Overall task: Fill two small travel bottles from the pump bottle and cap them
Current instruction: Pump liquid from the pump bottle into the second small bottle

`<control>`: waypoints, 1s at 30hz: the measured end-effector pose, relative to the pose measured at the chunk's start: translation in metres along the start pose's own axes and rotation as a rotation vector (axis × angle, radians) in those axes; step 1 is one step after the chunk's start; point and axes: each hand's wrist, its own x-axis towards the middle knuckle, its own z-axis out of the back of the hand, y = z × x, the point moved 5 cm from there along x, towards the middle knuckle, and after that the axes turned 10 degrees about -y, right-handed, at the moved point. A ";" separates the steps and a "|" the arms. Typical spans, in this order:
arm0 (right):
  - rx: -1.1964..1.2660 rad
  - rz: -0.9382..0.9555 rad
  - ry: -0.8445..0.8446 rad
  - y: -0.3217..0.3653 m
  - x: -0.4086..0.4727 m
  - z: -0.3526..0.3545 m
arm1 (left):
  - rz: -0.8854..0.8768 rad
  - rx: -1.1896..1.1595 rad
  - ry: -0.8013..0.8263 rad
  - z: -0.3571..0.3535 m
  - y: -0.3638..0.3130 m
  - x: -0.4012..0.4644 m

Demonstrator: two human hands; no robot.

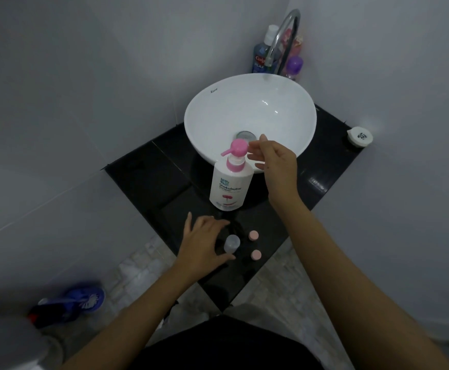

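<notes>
This is looking like a small home bathroom: a white vessel basin (250, 116) is sitting on a black tiled counter (148, 169) wedged into a corner of pale tiled walls, with a curved chrome tap (284, 36) arching over it. Toiletry bottles, among them a blue mouthwash bottle (264, 49), are crowding the corner behind the tap, and a pink-topped pump bottle (231, 180) is standing by the basin. Down on the floor a blue toilet brush (84, 299) is lying beside the edge of what is appearing to be a toilet (12, 345).
</notes>
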 end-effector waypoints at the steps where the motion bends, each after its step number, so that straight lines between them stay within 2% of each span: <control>1: -0.004 0.000 -0.002 0.000 0.000 0.000 | -0.003 0.034 0.038 -0.003 -0.005 0.003; 4: -0.014 0.008 0.002 0.000 0.000 0.000 | 0.010 0.060 0.097 -0.007 -0.011 0.009; 10: -0.027 0.044 0.021 0.004 0.004 -0.005 | 0.043 -0.014 0.097 0.000 -0.015 0.013; 14: -0.051 0.076 0.068 0.014 0.011 -0.018 | 0.098 -0.237 -0.019 0.022 -0.022 0.015; 19: -0.121 0.085 0.190 0.022 0.015 -0.042 | 0.249 -0.594 -0.192 0.071 -0.013 0.029; 23: -0.160 0.056 0.263 0.020 0.014 -0.052 | 0.253 -0.586 -0.314 0.103 -0.001 0.053; 30: -0.207 0.018 0.269 0.016 0.011 -0.056 | 0.231 -0.530 -0.321 0.119 -0.002 0.080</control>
